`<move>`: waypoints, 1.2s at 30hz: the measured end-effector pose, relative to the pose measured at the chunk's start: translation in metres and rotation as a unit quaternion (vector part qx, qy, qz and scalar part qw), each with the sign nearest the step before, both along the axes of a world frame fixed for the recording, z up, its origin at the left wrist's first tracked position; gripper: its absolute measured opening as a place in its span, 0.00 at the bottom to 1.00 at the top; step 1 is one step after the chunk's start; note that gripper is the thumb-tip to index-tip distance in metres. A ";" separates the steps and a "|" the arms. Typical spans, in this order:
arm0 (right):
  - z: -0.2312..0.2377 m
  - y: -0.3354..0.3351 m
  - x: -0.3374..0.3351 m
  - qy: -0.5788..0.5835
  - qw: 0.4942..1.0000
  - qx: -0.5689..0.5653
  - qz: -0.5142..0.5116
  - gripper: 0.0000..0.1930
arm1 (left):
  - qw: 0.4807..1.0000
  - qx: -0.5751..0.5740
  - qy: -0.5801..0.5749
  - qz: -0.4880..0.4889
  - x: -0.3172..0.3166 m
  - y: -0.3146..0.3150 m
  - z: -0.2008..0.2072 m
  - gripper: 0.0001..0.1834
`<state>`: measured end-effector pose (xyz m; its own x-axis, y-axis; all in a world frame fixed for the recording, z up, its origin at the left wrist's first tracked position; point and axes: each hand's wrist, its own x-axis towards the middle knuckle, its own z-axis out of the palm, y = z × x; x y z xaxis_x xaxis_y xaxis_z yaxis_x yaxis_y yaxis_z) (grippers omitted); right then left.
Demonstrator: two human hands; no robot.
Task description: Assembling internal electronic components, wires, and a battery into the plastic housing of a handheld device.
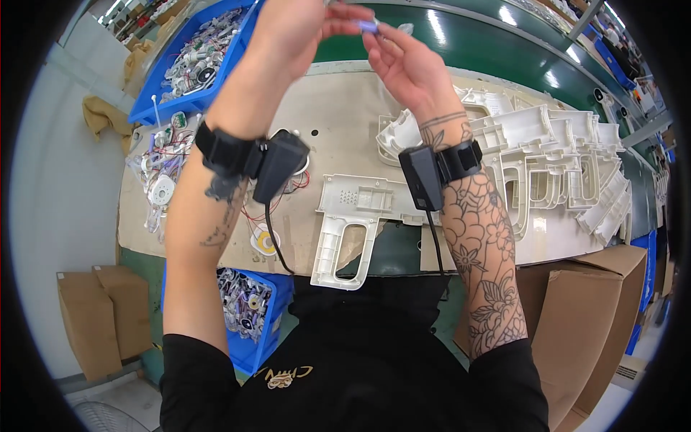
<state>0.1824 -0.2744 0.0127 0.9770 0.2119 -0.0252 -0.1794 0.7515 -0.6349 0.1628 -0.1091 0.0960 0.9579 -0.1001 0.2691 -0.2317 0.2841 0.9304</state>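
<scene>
Green surface (489, 45), purple piece (368, 27) against right hand (412, 68)

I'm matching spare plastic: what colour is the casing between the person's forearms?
The casing is off-white; it shows best in the head view.

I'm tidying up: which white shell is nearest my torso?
The shell at the near edge of the table, its looped handle toward you; the other shells are heaped at right, farther off.
</scene>
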 end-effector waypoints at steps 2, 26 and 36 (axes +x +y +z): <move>-0.010 -0.007 -0.015 0.017 1.000 -0.022 -0.014 0.12 | 0.999 -0.012 0.038 0.021 -0.021 -0.003 -0.024 0.13; -0.078 -0.029 -0.247 -0.180 0.860 -0.477 -0.008 0.10 | 0.814 0.578 0.040 0.039 -0.175 0.057 -0.118 0.20; -0.088 -0.005 -0.243 -0.273 0.781 -0.558 -0.062 0.13 | 0.820 0.531 -0.010 0.212 -0.189 0.019 -0.143 0.14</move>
<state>-0.0605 -0.2795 -0.0750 0.9182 0.2585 0.3002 0.3766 -0.3341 -0.8641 -0.0260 -0.0898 -0.0470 0.9636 0.0532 0.2620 -0.1179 -0.7950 0.5950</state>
